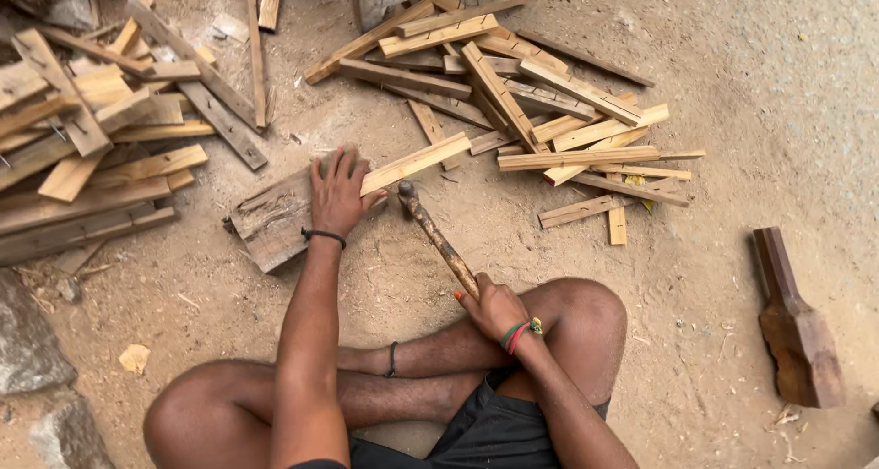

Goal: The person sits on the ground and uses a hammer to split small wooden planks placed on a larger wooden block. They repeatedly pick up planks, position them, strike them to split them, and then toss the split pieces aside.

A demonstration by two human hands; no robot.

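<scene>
My left hand lies flat with fingers spread on a pale wooden strip that rests across a worn dark wood block on the sandy ground. A hammer with a rough wooden handle is gripped in my right hand. Its metal head sits just right of the strip, close to my left thumb. I sit cross-legged, knees on both sides.
A heap of pale wooden strips lies ahead and to the right. More planks and offcuts are piled at the left. A dark carved wooden piece lies at the right. Grey stones sit at the lower left.
</scene>
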